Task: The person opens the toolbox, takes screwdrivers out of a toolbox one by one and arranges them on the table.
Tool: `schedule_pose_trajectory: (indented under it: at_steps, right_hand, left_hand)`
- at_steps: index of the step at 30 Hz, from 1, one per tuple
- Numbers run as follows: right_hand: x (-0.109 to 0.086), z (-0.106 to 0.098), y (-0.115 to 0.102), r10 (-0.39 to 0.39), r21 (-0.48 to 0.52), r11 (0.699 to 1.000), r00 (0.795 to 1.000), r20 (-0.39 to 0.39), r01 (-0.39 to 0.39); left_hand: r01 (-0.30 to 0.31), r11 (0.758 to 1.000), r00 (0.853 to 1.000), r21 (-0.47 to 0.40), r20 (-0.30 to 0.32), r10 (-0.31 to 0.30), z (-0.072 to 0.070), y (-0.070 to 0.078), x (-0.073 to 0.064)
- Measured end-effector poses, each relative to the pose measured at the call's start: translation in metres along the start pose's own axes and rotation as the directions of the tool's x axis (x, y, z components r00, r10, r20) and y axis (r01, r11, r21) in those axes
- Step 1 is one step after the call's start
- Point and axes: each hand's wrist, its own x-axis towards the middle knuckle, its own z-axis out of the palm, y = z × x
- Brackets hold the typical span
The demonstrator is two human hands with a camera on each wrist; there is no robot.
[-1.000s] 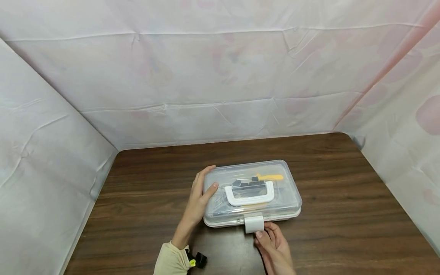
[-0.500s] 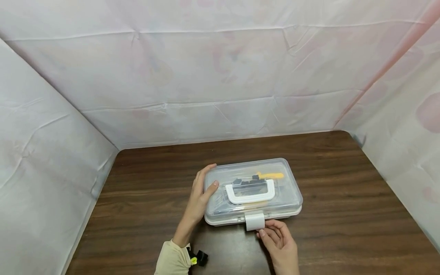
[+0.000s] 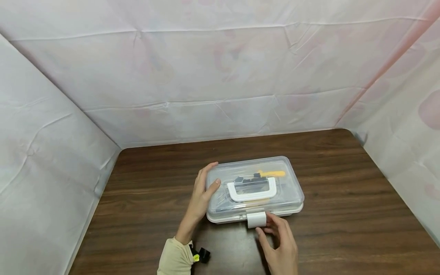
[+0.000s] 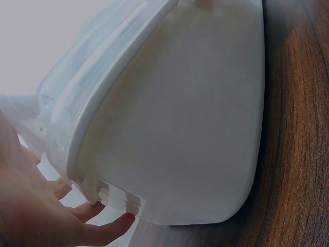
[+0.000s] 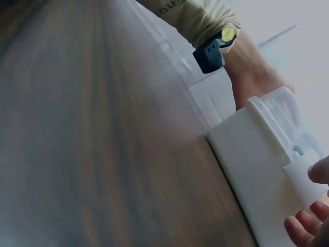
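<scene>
A toolbox (image 3: 256,206) with a clear lid and a white base sits on the table, its lid down. The white handle (image 3: 252,196) lies folded on the lid; a yellow-handled screwdriver (image 3: 271,173) shows through it. My left hand (image 3: 199,200) grips the box's left end, thumb on the lid and fingers round the back corner. In the left wrist view, fingertips (image 4: 131,218) touch the hinge area. My right hand (image 3: 280,240) is at the white front latch (image 3: 256,220), index finger at its right edge, thumb apart below. The latch sticks out toward me.
The box stands on a dark wooden table (image 3: 154,183). White patterned sheets (image 3: 213,76) enclose the back and both sides. A small black device (image 3: 204,255) with a yellow sticker is on my left wrist, by the beige sleeve (image 3: 177,256).
My right hand has loosened beside the latch, its index finger reaching higher and its thumb now farther from it. The left hand keeps its hold; the whole view shifts slightly.
</scene>
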Motion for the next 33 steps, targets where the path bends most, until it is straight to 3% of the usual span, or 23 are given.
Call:
schedule_pose_trajectory:
  at_steps: [6, 12, 20, 24, 33]
  right_hand:
    - [0.011, -0.006, 0.002, -0.148, -0.101, 0.984, 0.989, 0.012, 0.148]
    - [0.022, -0.008, 0.011, -0.281, -0.082, 0.956, 0.96, 0.013, 0.281]
    - [0.025, -0.008, 0.021, -0.353, -0.039, 0.935, 0.936, 0.003, 0.353]
    - [0.029, -0.012, 0.021, -0.387, -0.021, 0.921, 0.921, 0.049, 0.388]
    - [0.04, -0.029, 0.022, -0.5, 0.045, 0.862, 0.83, 0.247, 0.506]
  left_hand:
    - [0.01, 1.0, 1.0, -0.001, -0.005, -0.01, -0.001, 0.001, 0.0]
    - [0.008, 1.0, 1.0, -0.003, -0.002, -0.008, -0.001, 0.001, 0.0]
    - [0.001, 1.0, 1.0, -0.002, 0.008, -0.001, -0.001, -0.001, 0.0]
    - [0.002, 1.0, 1.0, 0.002, 0.005, -0.002, -0.002, -0.002, -0.001]
    - [0.006, 1.0, 1.0, 0.009, 0.004, -0.006, -0.004, 0.0, -0.004]
